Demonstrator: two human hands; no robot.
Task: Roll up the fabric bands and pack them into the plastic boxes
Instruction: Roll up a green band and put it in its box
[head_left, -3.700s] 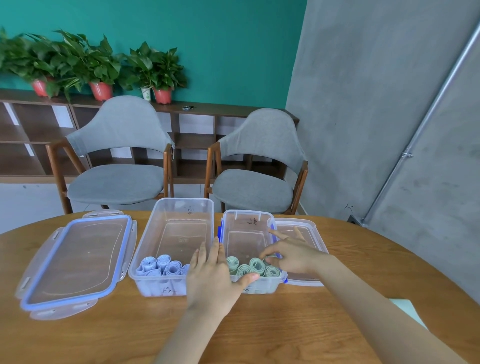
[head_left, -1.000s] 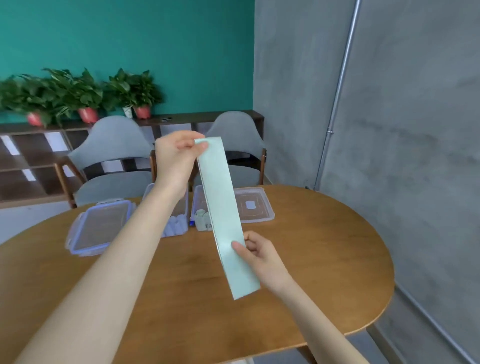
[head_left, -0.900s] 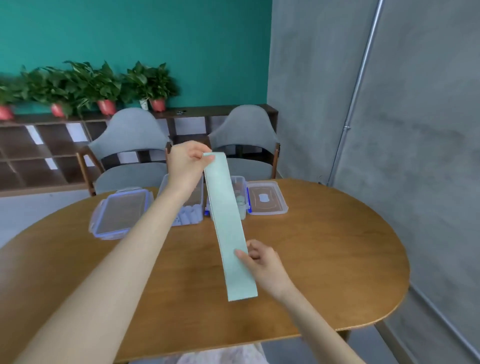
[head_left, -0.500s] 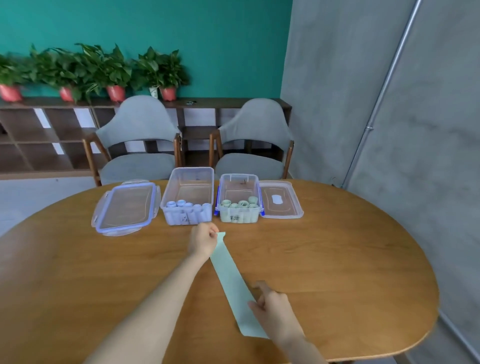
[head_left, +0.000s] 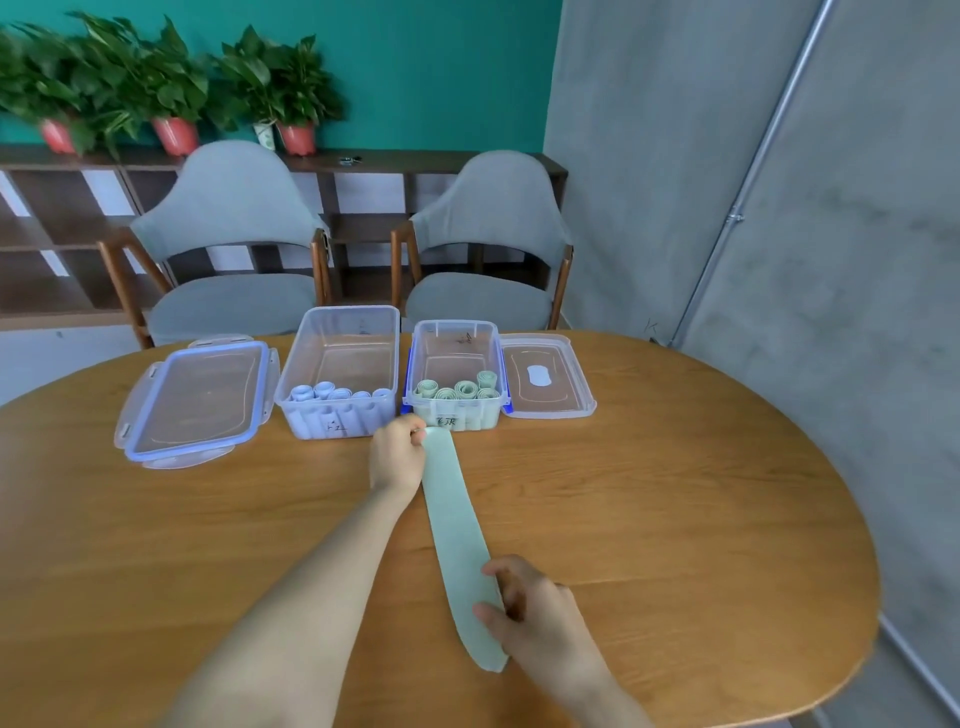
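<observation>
Now your left hand (head_left: 397, 457) pinches the band's (head_left: 457, 530) far end by the green-roll box (head_left: 457, 374); your right hand (head_left: 524, 608) pinches its near end, keeping it flat on the desk (head_left: 675, 519) for rolling.

Bright, even, diffuse lighting; shadows faint. Soft sheen on the bench (head_left: 675, 519). Wide-angle distortion bows the frame edges. Slight softness overall; no motion blur.

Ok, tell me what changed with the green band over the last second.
The green band, held up in the air a second ago, now lies flat on the table. The left hand still pinches its far end, the right hand its near end. Boxes unchanged.
</observation>
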